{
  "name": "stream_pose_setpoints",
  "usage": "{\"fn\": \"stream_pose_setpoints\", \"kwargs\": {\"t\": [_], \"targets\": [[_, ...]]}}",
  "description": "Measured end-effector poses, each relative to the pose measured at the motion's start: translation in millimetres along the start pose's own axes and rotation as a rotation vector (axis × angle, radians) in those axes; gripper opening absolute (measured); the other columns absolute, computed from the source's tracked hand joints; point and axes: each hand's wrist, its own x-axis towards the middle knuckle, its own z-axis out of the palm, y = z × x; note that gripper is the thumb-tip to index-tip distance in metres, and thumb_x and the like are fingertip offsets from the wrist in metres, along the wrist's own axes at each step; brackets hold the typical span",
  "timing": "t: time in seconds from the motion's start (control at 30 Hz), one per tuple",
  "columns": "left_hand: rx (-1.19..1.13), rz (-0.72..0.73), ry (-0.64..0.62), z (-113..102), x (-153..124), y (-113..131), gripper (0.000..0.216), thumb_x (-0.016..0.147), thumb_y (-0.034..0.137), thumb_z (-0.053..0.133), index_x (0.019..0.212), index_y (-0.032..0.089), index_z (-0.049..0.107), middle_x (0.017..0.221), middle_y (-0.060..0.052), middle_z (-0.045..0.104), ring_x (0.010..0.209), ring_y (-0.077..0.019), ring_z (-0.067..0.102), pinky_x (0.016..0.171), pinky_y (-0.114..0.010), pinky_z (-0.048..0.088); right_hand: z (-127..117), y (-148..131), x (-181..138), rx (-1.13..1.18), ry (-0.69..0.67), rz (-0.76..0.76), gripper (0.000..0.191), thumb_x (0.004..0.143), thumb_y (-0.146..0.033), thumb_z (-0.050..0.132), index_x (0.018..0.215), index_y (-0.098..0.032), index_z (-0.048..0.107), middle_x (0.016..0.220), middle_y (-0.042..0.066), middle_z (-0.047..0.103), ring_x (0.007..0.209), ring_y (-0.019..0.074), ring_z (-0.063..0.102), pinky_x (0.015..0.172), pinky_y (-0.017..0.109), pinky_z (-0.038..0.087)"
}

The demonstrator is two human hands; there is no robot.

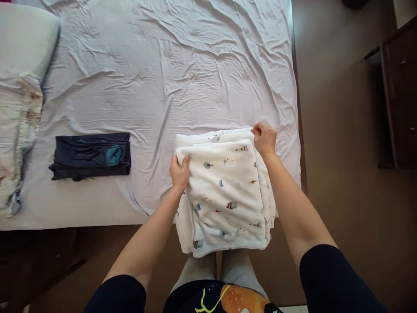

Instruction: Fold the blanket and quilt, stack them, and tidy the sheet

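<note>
A white blanket [224,191] with small printed houses and trees is folded in several layers, partly on the bed's front edge and partly hanging over it against my legs. My left hand [180,170] grips its left side near the upper left corner, thumb on top. At the upper right corner, my right hand [264,138] pinches the edge of the cloth with curled fingers. The layers beneath stick out a little along the top and right side.
A folded dark navy garment [91,155] with a teal patch lies on the bed sheet [182,87] to the left. Beyond it are a pillow [26,39] and a patterned cloth [16,143]. Dark wooden furniture [402,95] stands at the right across the brown floor [339,130].
</note>
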Motion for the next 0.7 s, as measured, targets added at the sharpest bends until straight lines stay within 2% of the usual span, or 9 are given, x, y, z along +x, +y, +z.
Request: {"fn": "stream_pose_setpoints", "kwargs": {"t": [0.03, 0.1, 0.2, 0.27, 0.33, 0.43, 0.53, 0.6, 0.7], "targets": [[-0.015, 0.019, 0.035, 0, -1, 0, 0.035, 0.085, 0.053, 0.054, 0.09, 0.018, 0.05, 0.078, -0.001, 0.056, 0.069, -0.0158, 0.052, 0.068, -0.029, 0.044, -6, -4, -7, 0.025, 0.057, -0.041, 0.013, 0.085, -0.016, 0.051, 0.076, -0.018, 0.06, 0.077, 0.005, 0.062, 0.074, 0.0189, 0.055, 0.071, 0.03, 0.041], [0.006, 0.129, 0.119, -1, -12, 6, 0.038, 0.086, 0.05, 0.055, 0.103, 0.017, 0.051, 0.098, -0.008, 0.06, 0.086, -0.0194, 0.057, 0.079, -0.033, 0.046, -11, -16, -37, 0.097, 0.066, -0.171, 0.015, 0.089, -0.018, 0.048, 0.081, -0.019, 0.06, 0.081, 0.006, 0.063, 0.077, 0.0185, 0.056, 0.072, 0.029, 0.042], [0.114, 0.484, 0.12, -8, -55, 18, 0.035, 0.087, 0.041, 0.059, 0.112, 0.017, 0.052, 0.111, -0.012, 0.059, 0.108, -0.024, 0.055, 0.097, -0.039, 0.041, -3, -27, -104, 0.173, -0.044, -0.288, 0.02, 0.094, -0.022, 0.043, 0.086, -0.021, 0.062, 0.081, 0.005, 0.064, 0.078, 0.0175, 0.058, 0.07, 0.027, 0.044], [0.15, 0.73, -0.05, -9, -92, 21, 0.03, 0.087, 0.034, 0.061, 0.112, 0.019, 0.056, 0.108, -0.01, 0.063, 0.107, -0.0234, 0.056, 0.099, -0.038, 0.039, 4, -23, -148, 0.205, -0.081, -0.237, 0.021, 0.095, -0.022, 0.043, 0.085, -0.021, 0.062, 0.078, 0.005, 0.064, 0.076, 0.0174, 0.058, 0.069, 0.028, 0.046], [0.182, 0.854, -0.287, -3, -123, 16, 0.033, 0.086, 0.035, 0.063, 0.115, 0.02, 0.059, 0.109, -0.01, 0.065, 0.106, -0.0233, 0.058, 0.097, -0.037, 0.04, 10, -12, -180, 0.255, -0.084, -0.131, 0.02, 0.095, -0.023, 0.045, 0.086, -0.02, 0.063, 0.078, 0.005, 0.065, 0.074, 0.0173, 0.059, 0.069, 0.029, 0.048], [0.249, 0.766, -0.503, 17, -142, 1, 0.037, 0.086, 0.039, 0.064, 0.116, 0.018, 0.062, 0.114, -0.012, 0.065, 0.107, -0.0257, 0.057, 0.094, -0.038, 0.042, 16, 5, -207, 0.31, -0.144, -0.063, 0.017, 0.094, -0.027, 0.05, 0.098, -0.021, 0.065, 0.089, 0.006, 0.068, 0.083, 0.0191, 0.062, 0.078, 0.033, 0.052], [0.218, 0.651, -0.522, 35, -139, -9, 0.02, 0.088, 0.032, 0.061, 0.1, 0.018, 0.069, 0.107, -0.011, 0.068, 0.102, -0.0242, 0.059, 0.089, -0.037, 0.045, 26, 14, -220, 0.251, -0.243, -0.158, 0.024, 0.089, -0.03, 0.06, 0.111, -0.022, 0.065, 0.11, 0.011, 0.065, 0.105, 0.0252, 0.058, 0.092, 0.043, 0.049], [0.151, 0.619, -0.525, 38, -135, -8, 0.015, 0.089, 0.03, 0.06, 0.087, 0.019, 0.071, 0.095, -0.008, 0.071, 0.094, -0.0219, 0.061, 0.086, -0.036, 0.046, 34, 16, -226, 0.186, -0.241, -0.186, 0.019, 0.087, -0.027, 0.061, 0.104, -0.022, 0.069, 0.113, 0.012, 0.063, 0.107, 0.0268, 0.055, 0.093, 0.046, 0.048], [0.029, 0.534, -0.602, 26, -139, -2, 0.018, 0.089, 0.032, 0.062, 0.08, 0.021, 0.073, 0.079, -0.004, 0.073, 0.079, -0.0184, 0.065, 0.079, -0.031, 0.048, 36, 17, -235, 0.186, -0.176, -0.158, 0.013, 0.089, -0.022, 0.058, 0.084, -0.022, 0.07, 0.099, 0.01, 0.066, 0.096, 0.0243, 0.057, 0.086, 0.042, 0.05]]}}
